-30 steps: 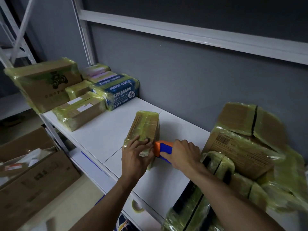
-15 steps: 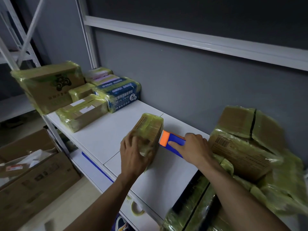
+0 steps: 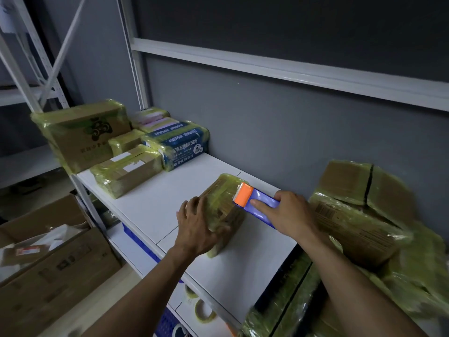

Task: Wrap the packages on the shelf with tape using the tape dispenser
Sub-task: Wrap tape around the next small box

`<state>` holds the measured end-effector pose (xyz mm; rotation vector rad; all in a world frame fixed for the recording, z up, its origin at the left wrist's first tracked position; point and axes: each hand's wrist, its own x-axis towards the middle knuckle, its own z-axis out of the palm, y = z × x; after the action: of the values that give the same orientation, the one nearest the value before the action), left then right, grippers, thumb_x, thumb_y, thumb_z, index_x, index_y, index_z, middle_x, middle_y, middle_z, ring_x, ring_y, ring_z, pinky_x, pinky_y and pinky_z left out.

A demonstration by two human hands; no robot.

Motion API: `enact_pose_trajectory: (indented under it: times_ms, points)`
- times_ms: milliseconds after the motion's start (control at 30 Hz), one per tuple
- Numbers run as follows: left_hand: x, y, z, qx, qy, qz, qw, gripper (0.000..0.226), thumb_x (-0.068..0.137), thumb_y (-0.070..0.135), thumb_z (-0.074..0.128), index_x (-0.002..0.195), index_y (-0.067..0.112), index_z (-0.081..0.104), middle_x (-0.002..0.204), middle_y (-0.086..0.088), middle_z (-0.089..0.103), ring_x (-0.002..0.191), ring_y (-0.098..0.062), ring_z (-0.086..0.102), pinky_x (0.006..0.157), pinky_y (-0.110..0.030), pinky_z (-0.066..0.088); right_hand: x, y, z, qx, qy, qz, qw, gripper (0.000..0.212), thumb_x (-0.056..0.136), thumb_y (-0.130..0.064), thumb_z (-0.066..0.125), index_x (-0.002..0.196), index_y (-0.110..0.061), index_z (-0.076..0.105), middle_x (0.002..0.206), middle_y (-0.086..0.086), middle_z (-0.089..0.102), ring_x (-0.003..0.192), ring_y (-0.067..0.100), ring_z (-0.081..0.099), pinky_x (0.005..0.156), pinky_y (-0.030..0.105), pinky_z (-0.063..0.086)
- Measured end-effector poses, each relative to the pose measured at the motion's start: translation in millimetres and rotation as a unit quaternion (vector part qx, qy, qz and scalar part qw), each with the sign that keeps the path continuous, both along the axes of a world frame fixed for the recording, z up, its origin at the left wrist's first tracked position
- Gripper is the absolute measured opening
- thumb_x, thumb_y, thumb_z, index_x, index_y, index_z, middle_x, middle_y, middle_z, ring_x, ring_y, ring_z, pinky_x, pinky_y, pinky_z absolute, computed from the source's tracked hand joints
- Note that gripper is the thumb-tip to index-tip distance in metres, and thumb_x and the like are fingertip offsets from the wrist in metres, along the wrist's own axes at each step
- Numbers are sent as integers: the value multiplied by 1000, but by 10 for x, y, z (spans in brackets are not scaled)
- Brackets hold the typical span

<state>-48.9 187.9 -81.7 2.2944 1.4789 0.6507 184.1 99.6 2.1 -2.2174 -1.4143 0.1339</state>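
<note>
Right grip (image 3: 289, 212) clamped on the dispenser (image 3: 257, 203), left grip (image 3: 196, 227) clamped on the package (image 3: 223, 198).
The right grip's fingers curl round the blue dispenser body, with the forefinger stretched along it toward the orange head, which touches the package's far right top edge. The left grip lies over the package's near end, fingers spread on top and thumb down the right side. The package, in yellowish tape, lies mid-shelf (image 3: 155, 203). Wrapped packages (image 3: 126, 171) sit at the shelf's left end and a wrapped pile (image 3: 359, 215) at the right. Tape rolls (image 3: 204, 312) lie below the shelf.
</note>
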Motion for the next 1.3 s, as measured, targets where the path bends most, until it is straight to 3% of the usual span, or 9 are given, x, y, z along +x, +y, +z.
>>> enact_pose_trajectory:
  times_ms: [167,333,500,633,767,933,1000,1133,1300]
  points:
    - [-202,167,99,-75,96,-111,986,95,88,59,57,162,33,4,167,15,-13,152,-27,-27,119,-64,-6,14,-63,59,44,27,-5,999,68,75,-79,67,58,-16,44,56,-1,46,66,31,53,59,37,45]
    - [-200,192,275,38,131,-65,988,81,81,-3,46,157,21,34,170,1,1,155,-34,-7,125,-57,1,47,-139,133,66,14,-10,998,69,75,-77,70,58,-15,42,52,-1,44,60,25,48,56,36,41]
    - [30,-143,220,78,-58,-95,991,64,83,33,42,141,10,56,158,-18,39,154,-19,10,125,-50,10,98,-270,114,73,17,-24,997,72,73,-78,71,58,-15,40,50,1,39,53,20,43,51,32,37]
    - [272,-431,132,62,-5,-38,997,75,76,83,45,133,37,61,158,-1,36,151,-26,18,122,-50,22,163,-388,59,53,27,-29,998,71,68,-82,64,58,-14,43,51,2,41,53,20,46,52,32,40]
    - [319,-468,122,54,21,-97,994,61,80,59,67,131,26,62,148,5,46,145,-24,30,111,-35,40,231,-506,51,54,37,-23,998,73,65,-85,60,59,-14,45,51,2,43,55,22,47,55,35,43]
    - [227,-467,207,19,3,-182,983,64,83,32,70,140,8,57,158,-4,41,152,-25,23,123,-24,9,266,-667,69,72,48,12,996,71,66,-83,60,58,-15,42,55,-7,45,49,14,36,50,32,33]
    - [178,-448,203,-4,-17,-186,982,66,85,24,64,148,10,48,160,-3,37,154,-31,16,124,-27,2,263,-718,67,70,59,32,995,67,68,-83,60,58,-19,45,55,-12,50,49,12,44,49,30,33]
    - [88,-326,123,-87,-28,-183,979,70,96,12,49,160,24,24,164,21,10,155,-28,-8,122,-43,22,218,-757,47,55,70,47,995,68,69,-86,58,62,-19,49,57,-8,54,51,11,50,51,30,36]
    - [98,-118,126,-110,27,-190,975,74,99,17,40,163,27,3,168,15,-4,154,-25,-18,123,-60,9,154,-720,59,24,66,47,996,68,73,-86,56,67,-19,52,58,0,54,55,18,58,56,39,45]
